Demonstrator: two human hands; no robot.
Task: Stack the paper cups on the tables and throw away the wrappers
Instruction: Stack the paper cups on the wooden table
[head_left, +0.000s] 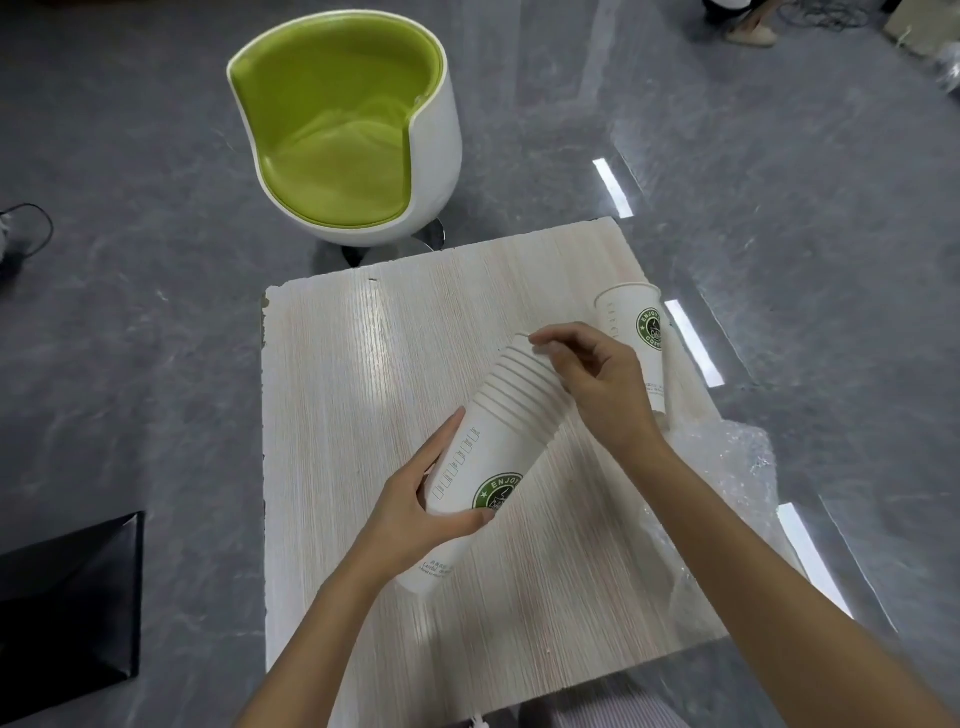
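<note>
stack of white paper cups (488, 431): round green-and-white logo, row of small grey printed boxes. lone white paper cup (631, 322): same logo. pale wood-grain tabletop (363, 364): fine beige streaks. egg-shaped tub chair (436, 140): white shell, lime-green lining. glossy floor (130, 312): grey, marbled.

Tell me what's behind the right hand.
One paper cup stands upright on the table. The right hand, pinching the rim of the cup stack, covers its lower left side and part of its base.

Lone paper cup (636, 322) partly hidden behind right hand (597, 384). Plastic wrapper (737, 467) partly under forearm (727, 551). Small print on cup stack (498, 415) illegible.
</note>
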